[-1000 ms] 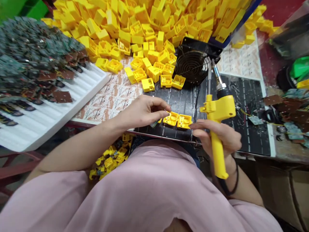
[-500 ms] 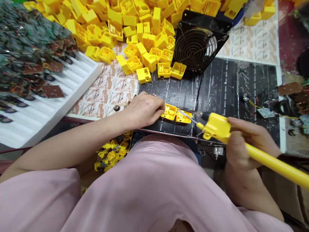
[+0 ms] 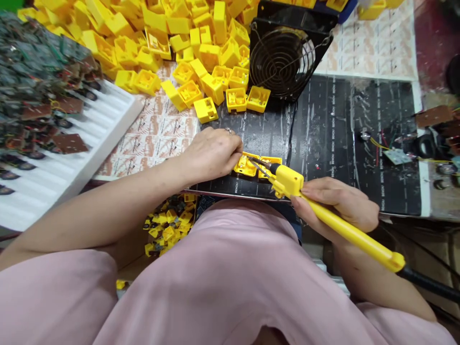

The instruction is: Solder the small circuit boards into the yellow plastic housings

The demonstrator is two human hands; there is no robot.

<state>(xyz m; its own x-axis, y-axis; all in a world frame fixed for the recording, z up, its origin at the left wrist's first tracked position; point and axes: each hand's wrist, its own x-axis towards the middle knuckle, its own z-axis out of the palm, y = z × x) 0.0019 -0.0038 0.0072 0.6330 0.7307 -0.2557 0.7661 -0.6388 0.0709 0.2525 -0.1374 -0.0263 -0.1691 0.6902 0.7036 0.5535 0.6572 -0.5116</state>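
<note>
In the head view, my left hand [image 3: 213, 151] rests on the black mat, its fingers closed at the left edge of a small open yellow plastic case [image 3: 246, 168]. A second yellow case part [image 3: 276, 160] lies directly to its right, partly hidden by the tool. My right hand [image 3: 339, 203] is wrapped round the yellow handle of a soldering iron [image 3: 354, 237], which has a thin metal guide beside its tip. The tip reaches over the left case; whether it touches anything inside cannot be made out.
Many yellow cases [image 3: 210, 86] are heaped at the back, beside a black fan [image 3: 282, 62]. A white foam tray [image 3: 108, 120] with circuit boards stands left. Wired parts [image 3: 397, 155] lie right. Below the table edge, a box holds yellow pieces [image 3: 168, 232].
My right hand has brought the soldering iron left, so its tip has come over the left case. My left hand stays at the case. The whole view has shifted slightly.
</note>
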